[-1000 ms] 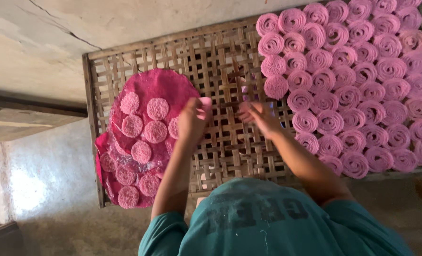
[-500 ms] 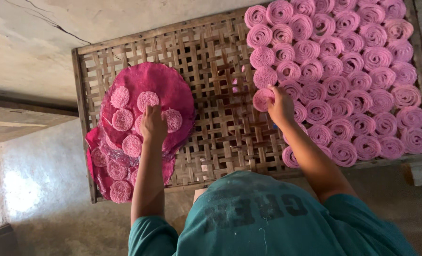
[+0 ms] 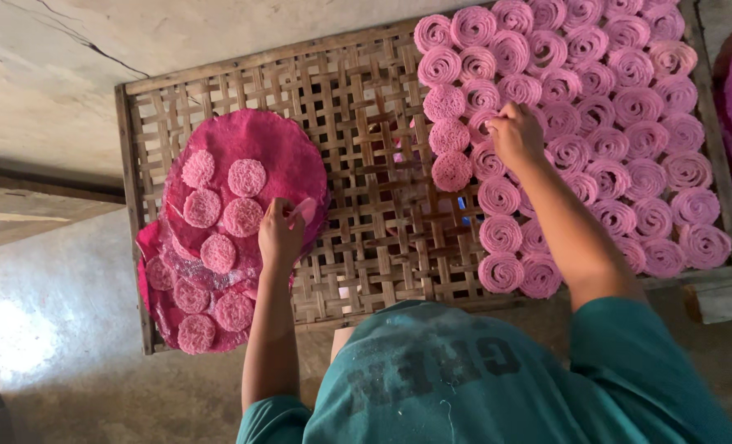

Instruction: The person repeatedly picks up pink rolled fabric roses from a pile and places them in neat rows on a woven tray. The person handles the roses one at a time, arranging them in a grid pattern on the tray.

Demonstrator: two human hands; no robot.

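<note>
Left hand sits on the dark pink round mat at approx 9 o'clock of the woven bamboo tray. Its fingers pinch a small pale pink disc, edge-on, long axis running toward 1 o'clock. The mat overlaps a second mat at its 7 o'clock; both carry flat, lacy, pale pink discs, lying face up w/ gaps between them.

Right hand is at approx 2 o'clock of the tray, fingers curled together on a coiled disc at the edge of the packed batch. That batch fills the tray's right half: spiral-coiled rounds, paler pink, touching in tight rows. Tray's long axis runs 9 to 3 o'clock.
</note>
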